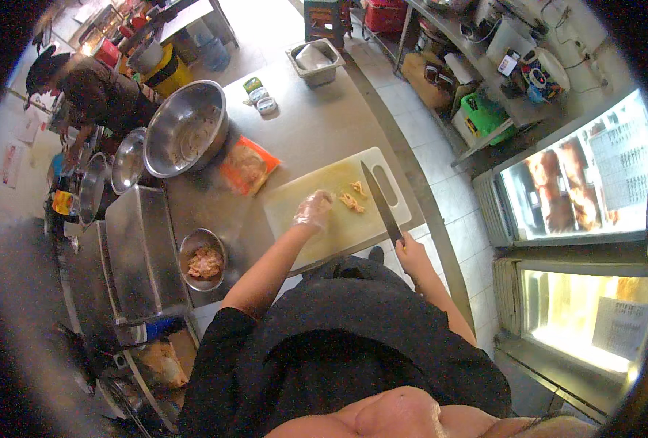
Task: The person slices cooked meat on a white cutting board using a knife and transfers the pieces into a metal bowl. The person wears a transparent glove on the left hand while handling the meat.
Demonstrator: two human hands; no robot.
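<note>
My right hand [411, 254] grips the handle of a long kitchen knife [380, 200]. Its blade lies across the right part of a pale plastic cutting board [324, 241], beside the cut-out handle. Small pieces of light meat [351, 202] rest on the board to the left of the blade. My left hand [313, 211], in a clear plastic glove, is over the board left of those pieces, its fingers curled. Whether something is under or between its fingers is hidden. Beyond my left forearm, a small steel bowl [182, 257] holds pieces of meat [205, 263].
On the steel table [329, 115] stand a large steel bowl [187, 131], an orange-edged plastic packet [249, 166], small containers [260, 96] and a steel pan [316, 74] with something white inside. A co-worker [99, 93] bends at the far left. Lit display refrigerators [576, 186] line the right.
</note>
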